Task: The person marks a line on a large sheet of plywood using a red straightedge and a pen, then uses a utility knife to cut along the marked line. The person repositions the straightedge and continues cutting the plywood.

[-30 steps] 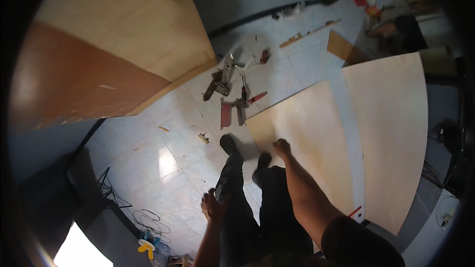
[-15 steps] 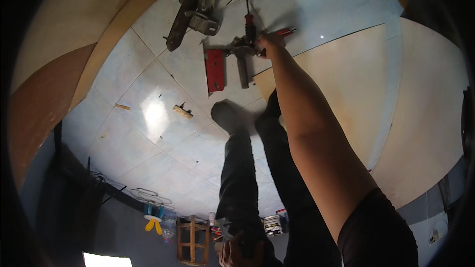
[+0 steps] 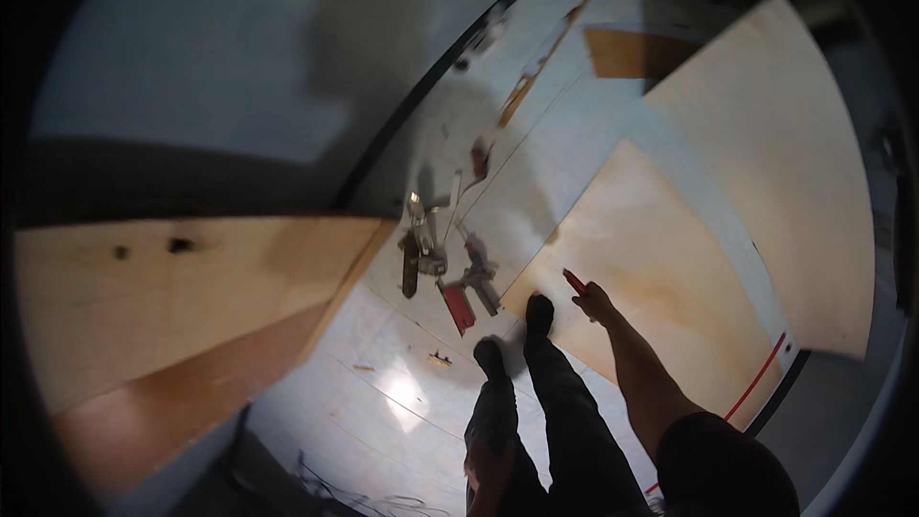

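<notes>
My right hand (image 3: 595, 303) is closed around a slim red tool (image 3: 574, 280) and hangs over a pale wooden board; the tool's exact kind is unclear. Low in the picture, my left hand (image 3: 490, 464) rests against my left leg, its fingers dark and hard to make out. On the tiles left of my right hand lie a hammer (image 3: 485, 295), a blurred screwdriver (image 3: 474, 249) and a flat red piece (image 3: 458, 308) with a metal edge. Beyond them sits a grey metal tool (image 3: 417, 235) with a long dark part.
The pale board (image 3: 661, 258) lies on the floor at right, partly under my foot, with a larger sheet (image 3: 795, 163) beyond. A wooden panel (image 3: 220, 278) stands at left. A small brass-coloured part (image 3: 439, 359) and a brown strip (image 3: 517, 101) lie on the tiles.
My right hand has left the pile of tools and moved right, over the board, holding the red tool. My view has swung, bringing in the wall and more boards.
</notes>
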Demonstrator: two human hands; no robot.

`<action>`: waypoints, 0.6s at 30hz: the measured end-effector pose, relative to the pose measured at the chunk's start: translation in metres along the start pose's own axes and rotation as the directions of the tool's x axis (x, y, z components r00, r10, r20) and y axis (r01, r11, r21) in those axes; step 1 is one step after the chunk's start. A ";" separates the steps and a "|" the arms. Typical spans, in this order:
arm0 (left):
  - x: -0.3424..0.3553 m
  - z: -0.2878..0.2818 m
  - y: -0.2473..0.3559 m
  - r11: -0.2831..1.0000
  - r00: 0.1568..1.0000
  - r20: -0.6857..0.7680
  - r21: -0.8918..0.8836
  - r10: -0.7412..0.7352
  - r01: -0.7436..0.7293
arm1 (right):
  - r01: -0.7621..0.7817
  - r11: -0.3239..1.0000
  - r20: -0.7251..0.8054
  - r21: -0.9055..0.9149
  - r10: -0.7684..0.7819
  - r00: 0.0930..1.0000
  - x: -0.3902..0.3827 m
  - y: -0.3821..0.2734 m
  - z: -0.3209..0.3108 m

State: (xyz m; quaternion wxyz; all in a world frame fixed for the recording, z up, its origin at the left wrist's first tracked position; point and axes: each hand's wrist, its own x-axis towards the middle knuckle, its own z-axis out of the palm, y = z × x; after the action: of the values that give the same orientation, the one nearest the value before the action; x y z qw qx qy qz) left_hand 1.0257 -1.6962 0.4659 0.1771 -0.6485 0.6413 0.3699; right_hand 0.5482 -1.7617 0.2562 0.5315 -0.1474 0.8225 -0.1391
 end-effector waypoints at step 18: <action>-0.280 -0.153 0.268 -0.029 -0.232 0.662 -0.302 0.713 -0.953 | 0.485 -0.078 -0.491 0.871 -0.116 0.864 -0.847 0.152 -0.025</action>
State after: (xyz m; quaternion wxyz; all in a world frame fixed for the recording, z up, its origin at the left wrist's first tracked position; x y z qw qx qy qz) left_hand 0.8327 -1.6382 0.8309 0.1864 0.2229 0.8333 0.4703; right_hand 0.8423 -1.2898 0.9130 0.3170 0.1061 0.4876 -0.8065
